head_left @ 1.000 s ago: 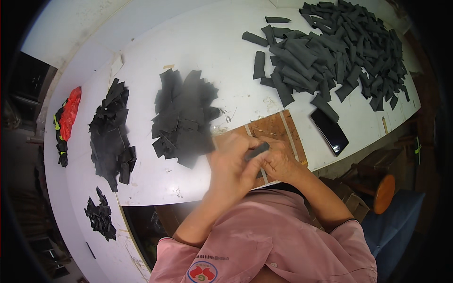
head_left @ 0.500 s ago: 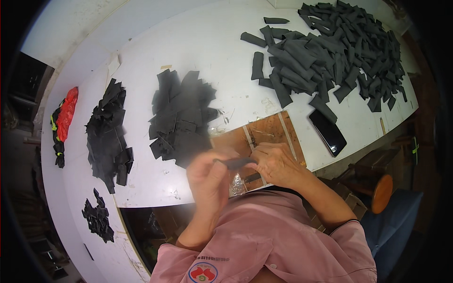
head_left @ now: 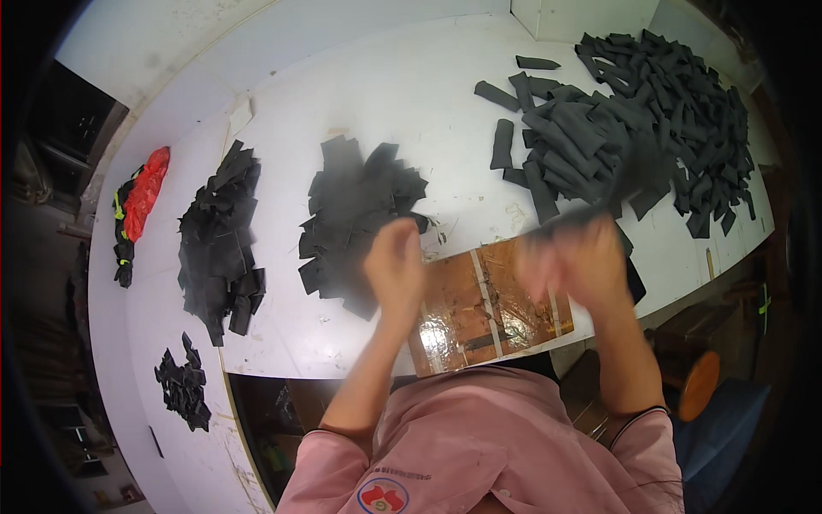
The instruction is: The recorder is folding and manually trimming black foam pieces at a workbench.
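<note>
My left hand (head_left: 397, 267) is raised over the near right edge of a heap of flat black fabric pieces (head_left: 347, 201). Its fingers look curled, but blur hides whether anything is in them. To the right, my right hand (head_left: 578, 267) is over the right side of a brown, tape-covered board (head_left: 454, 300). A smeared dark fabric piece (head_left: 561, 224) runs along its fingertips; motion hides whether the fingers grip it. Beyond that hand lies a large pile of rolled dark-grey fabric tubes (head_left: 574, 137). A black phone (head_left: 634, 278) is partly hidden behind the right hand.
Another black fabric heap (head_left: 218, 244) lies further left on the white table (head_left: 282, 111), with a smaller pile of black scraps (head_left: 182, 385) nearer me. A red plastic bundle (head_left: 147, 193) rests at the far left. A round wooden stool top (head_left: 699, 385) stands at the lower right.
My hands have parted from the dark fabric piece they held together over the board. The right has moved right and away toward the tubes, the left slightly up. The whole view has shifted.
</note>
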Demonstrator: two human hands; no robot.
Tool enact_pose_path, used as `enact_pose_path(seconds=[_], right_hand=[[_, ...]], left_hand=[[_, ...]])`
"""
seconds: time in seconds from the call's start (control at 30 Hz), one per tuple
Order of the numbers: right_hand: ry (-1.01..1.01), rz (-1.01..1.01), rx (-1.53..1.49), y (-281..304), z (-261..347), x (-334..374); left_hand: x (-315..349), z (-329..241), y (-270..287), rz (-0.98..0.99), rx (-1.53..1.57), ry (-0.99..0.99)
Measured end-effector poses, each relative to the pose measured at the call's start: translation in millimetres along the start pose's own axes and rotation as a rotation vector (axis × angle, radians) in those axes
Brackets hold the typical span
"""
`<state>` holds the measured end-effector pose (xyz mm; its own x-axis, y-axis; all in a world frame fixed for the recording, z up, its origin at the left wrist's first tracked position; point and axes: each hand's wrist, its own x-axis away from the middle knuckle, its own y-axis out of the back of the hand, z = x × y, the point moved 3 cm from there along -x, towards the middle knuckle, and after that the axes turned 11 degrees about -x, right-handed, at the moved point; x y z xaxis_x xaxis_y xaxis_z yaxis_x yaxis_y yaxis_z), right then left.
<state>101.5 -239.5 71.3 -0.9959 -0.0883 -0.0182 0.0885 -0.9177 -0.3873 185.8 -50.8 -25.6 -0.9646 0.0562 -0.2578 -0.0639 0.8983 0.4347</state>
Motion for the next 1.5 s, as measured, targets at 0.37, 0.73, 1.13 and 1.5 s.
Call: enact_pose_path(seconds=[0.37, 0.73, 1.13, 1.5], right_hand=[[-0.172, -0.347, 0.054, 33, -84, 38], [-0.236, -0.336, 0.09, 24, -100, 48], [-0.271, -0.317, 0.202, 18, -112, 55], [-0.308, -0.283, 0.212, 20, -122, 60]], left_hand=[[-89, 48, -66, 0.064, -1.114, -0.394], [-77, 24, 17, -0.11, -0.414, -0.225], [-84, 39, 18, -0.194, 0.274, 0.072], [-123, 45, 15, -0.498, 0.145, 0.131]])
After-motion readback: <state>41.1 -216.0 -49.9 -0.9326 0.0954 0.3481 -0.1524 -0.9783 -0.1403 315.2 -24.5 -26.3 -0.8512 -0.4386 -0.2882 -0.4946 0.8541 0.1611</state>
